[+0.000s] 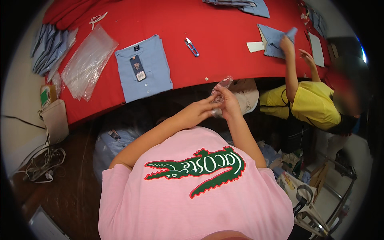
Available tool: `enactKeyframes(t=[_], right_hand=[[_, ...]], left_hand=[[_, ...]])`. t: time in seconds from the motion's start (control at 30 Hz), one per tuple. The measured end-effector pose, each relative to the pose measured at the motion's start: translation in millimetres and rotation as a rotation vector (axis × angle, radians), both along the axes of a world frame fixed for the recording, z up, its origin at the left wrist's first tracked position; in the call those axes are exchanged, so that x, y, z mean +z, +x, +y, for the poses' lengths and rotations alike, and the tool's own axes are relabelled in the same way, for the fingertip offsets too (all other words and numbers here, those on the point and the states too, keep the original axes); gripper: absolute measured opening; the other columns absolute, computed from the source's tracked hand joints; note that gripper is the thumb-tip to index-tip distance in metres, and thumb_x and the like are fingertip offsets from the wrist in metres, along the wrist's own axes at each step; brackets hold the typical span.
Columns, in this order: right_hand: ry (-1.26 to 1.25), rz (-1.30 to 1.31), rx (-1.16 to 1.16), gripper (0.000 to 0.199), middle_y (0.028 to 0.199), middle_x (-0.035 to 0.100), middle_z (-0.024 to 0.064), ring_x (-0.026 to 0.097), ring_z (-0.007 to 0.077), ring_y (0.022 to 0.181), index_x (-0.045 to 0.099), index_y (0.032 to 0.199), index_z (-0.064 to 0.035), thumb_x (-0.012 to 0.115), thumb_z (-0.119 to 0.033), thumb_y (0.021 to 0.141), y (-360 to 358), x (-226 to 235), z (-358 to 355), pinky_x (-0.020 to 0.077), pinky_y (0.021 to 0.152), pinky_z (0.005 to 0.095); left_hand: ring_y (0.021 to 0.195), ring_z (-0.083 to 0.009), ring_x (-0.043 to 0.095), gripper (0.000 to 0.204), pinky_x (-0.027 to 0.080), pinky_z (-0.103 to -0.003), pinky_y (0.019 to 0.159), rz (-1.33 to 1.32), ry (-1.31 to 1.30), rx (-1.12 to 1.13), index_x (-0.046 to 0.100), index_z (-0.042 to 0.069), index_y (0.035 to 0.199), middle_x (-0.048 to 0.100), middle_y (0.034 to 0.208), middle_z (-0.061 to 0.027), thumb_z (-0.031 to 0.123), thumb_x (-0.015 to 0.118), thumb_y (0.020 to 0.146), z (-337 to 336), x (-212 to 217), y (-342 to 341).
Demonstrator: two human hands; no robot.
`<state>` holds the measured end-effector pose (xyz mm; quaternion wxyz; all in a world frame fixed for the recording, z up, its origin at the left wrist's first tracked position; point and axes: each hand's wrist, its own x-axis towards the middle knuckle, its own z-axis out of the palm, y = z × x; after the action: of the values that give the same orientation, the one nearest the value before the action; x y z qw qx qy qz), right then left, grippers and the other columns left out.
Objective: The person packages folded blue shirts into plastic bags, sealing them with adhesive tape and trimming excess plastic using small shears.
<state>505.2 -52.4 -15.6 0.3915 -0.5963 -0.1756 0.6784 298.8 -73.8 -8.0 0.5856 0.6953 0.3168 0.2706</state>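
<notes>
My left hand [199, 113] and my right hand [229, 105] meet in front of my chest, just below the edge of the red table [224, 44]. Both pinch a small crumpled piece of clear plastic [221, 86] between the fingers. On the table to the left lies a folded light-blue shirt [144, 68] with a dark tag on its front. A small thread snipper with blue handles [192, 47] rests to the right of that shirt.
Clear plastic bags [86, 64] and a stack of folded blue shirts [50, 48] lie at the table's left. A person in yellow [316, 104] at the right handles another blue shirt [276, 40]. Cables [44, 162] lie on the brown floor at left.
</notes>
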Motion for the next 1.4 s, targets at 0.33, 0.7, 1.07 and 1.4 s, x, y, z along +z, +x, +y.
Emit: enactKeyframes(t=[0.33,0.7,1.07,1.4], right_hand=[[0.138,0.147,0.575,0.023,0.094,0.065,-0.0023,0.061,0.0079,0.086,0.067,0.108,-0.0073,0.075,0.000,0.088,56.1,92.6,-9.4,0.0495,0.078,0.0265],[0.358,0.259,0.396,0.022,0.104,0.070,0.0027,0.061,0.0098,0.092,0.069,0.111,-0.0036,0.080,-0.012,0.094,44.2,107.7,-18.1,0.0498,0.084,0.0268],[0.550,-0.305,0.340,0.006,0.089,0.071,0.0025,0.064,0.0101,0.087,0.074,0.102,0.0005,0.076,-0.005,0.100,0.6,95.9,-6.1,0.0517,0.079,0.0277],[1.155,-0.704,0.483,0.015,0.102,0.076,0.0084,0.072,0.0269,0.096,0.076,0.097,-0.0039,0.074,0.006,0.086,-31.9,108.9,-13.9,0.0557,0.085,0.0370]], left_hand=[[0.132,-0.0230,0.061,0.065,0.048,-0.044,0.113,-0.145,0.002,0.139,0.064,0.008,0.146,0.074,0.125,-0.0074,0.018,0.089,0.087,63.5,53.2,-7.8],[0.101,-0.0153,0.075,0.022,0.062,-0.034,0.092,-0.330,-0.462,0.010,0.071,0.002,0.108,0.077,0.104,-0.0056,0.002,0.085,0.091,66.6,40.3,-13.3],[0.088,-0.0139,0.075,0.024,0.065,-0.029,0.077,-0.141,-0.560,0.238,0.076,-0.004,0.114,0.079,0.103,-0.0102,0.004,0.083,0.093,42.1,68.5,-49.1],[0.096,-0.0119,0.072,0.018,0.060,-0.027,0.086,-0.175,-0.379,0.425,0.080,-0.001,0.112,0.077,0.112,-0.0098,0.005,0.081,0.095,3.4,60.2,-71.2]])
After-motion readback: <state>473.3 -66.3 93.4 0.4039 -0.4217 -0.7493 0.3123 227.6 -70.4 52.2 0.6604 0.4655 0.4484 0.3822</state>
